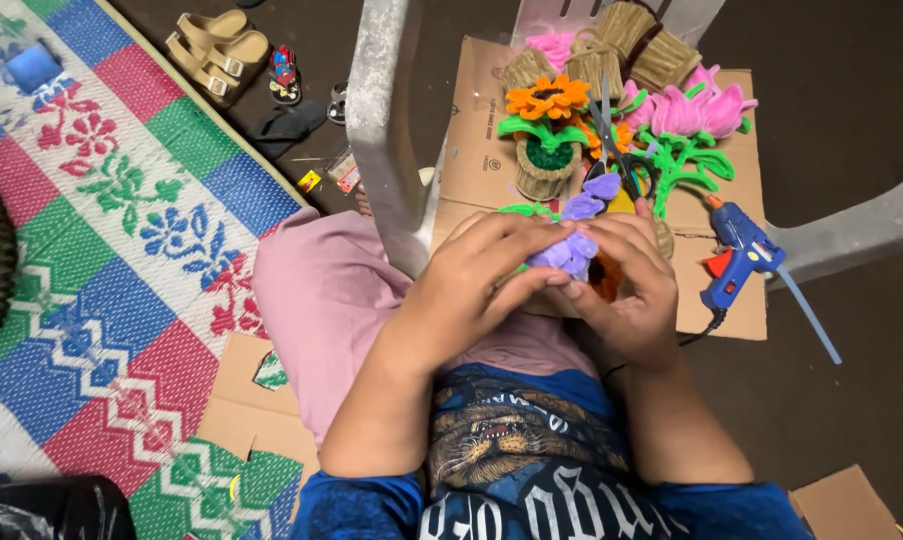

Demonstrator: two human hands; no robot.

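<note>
My left hand (476,285) and my right hand (629,285) meet in front of me, both pinching a purple pipe-cleaner flower (579,228) on a green stem. The flower stands up between the fingertips, with something orange partly hidden behind my right fingers. Just beyond, on a sheet of cardboard (481,150), stands an orange pipe-cleaner flower in a small woven pot (545,130). Pink pipe-cleaner tulips with green stems (689,125) lie to its right. A pair of scissors (616,150) lies among them.
A blue hot glue gun (739,255) lies on the cardboard right of my hands. Woven brown pots (631,45) sit at the back. A grey plastic chair leg (383,130) rises left of the cardboard. A patterned mat (101,250) and tan sandals (216,50) lie left.
</note>
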